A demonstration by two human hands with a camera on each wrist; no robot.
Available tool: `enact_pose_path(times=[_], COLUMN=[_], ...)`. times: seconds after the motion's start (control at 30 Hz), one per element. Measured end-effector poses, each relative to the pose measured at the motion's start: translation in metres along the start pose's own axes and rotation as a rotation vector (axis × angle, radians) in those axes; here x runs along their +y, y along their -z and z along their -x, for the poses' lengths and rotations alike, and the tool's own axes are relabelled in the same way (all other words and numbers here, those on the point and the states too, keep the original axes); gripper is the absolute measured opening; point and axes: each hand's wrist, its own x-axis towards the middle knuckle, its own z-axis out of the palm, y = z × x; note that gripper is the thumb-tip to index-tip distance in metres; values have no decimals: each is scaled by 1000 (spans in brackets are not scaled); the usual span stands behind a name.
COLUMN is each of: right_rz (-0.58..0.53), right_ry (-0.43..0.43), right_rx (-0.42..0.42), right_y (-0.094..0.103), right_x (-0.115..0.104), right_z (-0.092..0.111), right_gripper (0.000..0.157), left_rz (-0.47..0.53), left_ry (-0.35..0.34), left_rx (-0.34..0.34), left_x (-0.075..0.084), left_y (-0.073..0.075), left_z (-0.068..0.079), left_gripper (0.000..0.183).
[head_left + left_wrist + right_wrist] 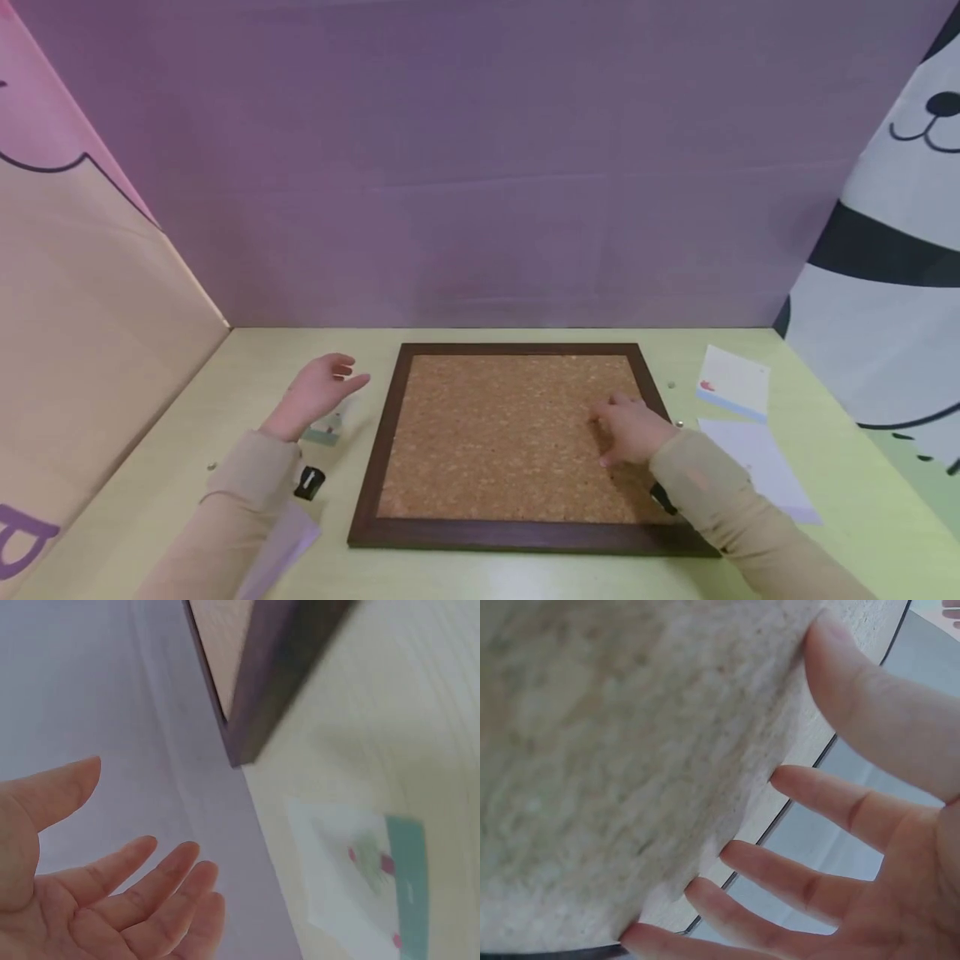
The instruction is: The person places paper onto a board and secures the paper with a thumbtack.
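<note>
A framed cork board [495, 442] lies flat on the table, its dark brown frame all round. Over its right part, my right hand [633, 429] rests its spread fingertips on the cork; the right wrist view shows the thumb and fingers fanned, holding nothing. Left of the board my left hand [318, 390] hovers above the table with fingers relaxed and nothing held. Beneath that hand lies a white card [337, 877] with a teal strip and small red marks, partly hidden by the hand in the head view.
Right of the board lie a white note sheet [735, 379] with a blue edge and a pale lilac sheet [757, 467]. A purple paper [281, 550] sits by the left forearm. Small shiny round pieces [679, 424] dot the table. A purple curtain [480, 167] closes the back.
</note>
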Motion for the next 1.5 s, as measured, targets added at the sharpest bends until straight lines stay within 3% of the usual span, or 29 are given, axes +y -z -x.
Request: enact_pose_path(times=[0.23, 0.43, 0.7, 1.27, 1.5], right_rz=[-13, -17, -15, -24, -24], right_ry=[-4, -13, -17, -36, -47], right_rx=[-15, -17, -7, -24, -32], right_y=[0, 1, 4, 3, 4], right_x=[-1, -2, -4, -3, -3], right_z=[-1, -1, 1, -1, -1], right_gripper=[48, 48, 49, 50, 50], left_rz=[-51, -35, -82, -232, -290], left_ry=[46, 123, 156, 301, 337], left_rx=[20, -12, -44, -171, -188], left_x=[-20, -31, -43, -61, -58], left_y=[6, 10, 12, 13, 12], left_z=[-7, -12, -22, -28, -31], left_gripper=[56, 67, 86, 98, 96])
